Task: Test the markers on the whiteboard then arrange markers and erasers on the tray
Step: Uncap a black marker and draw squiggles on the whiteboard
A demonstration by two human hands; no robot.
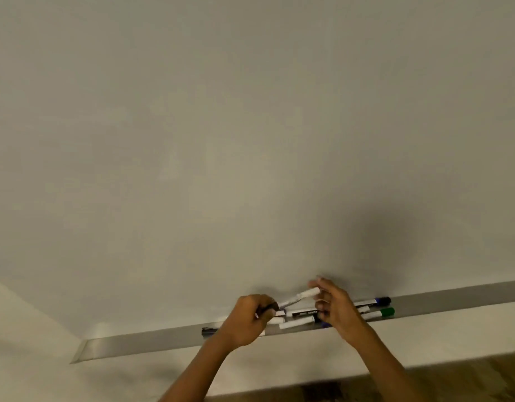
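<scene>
A blank whiteboard (221, 140) fills most of the view. Along its lower edge runs a grey tray (149, 342). Above the tray a white marker (301, 295) slants between both hands. My left hand (247, 320) grips its dark lower end, with the fingers curled. My right hand (334, 306) pinches the upper white end with blurred fingertips. Several markers lie in the tray under the hands, among them a blue-capped marker (378, 300), a green-capped marker (381, 313) and a dark marker (208, 331) left of my left wrist. I see no eraser.
A pale wall strip (424, 338) shows below the tray, and a wooden floor (453, 378) lies at the bottom right. The tray's left end (82, 351) stops short of the board's corner. A dark shadow falls on the board above my right hand.
</scene>
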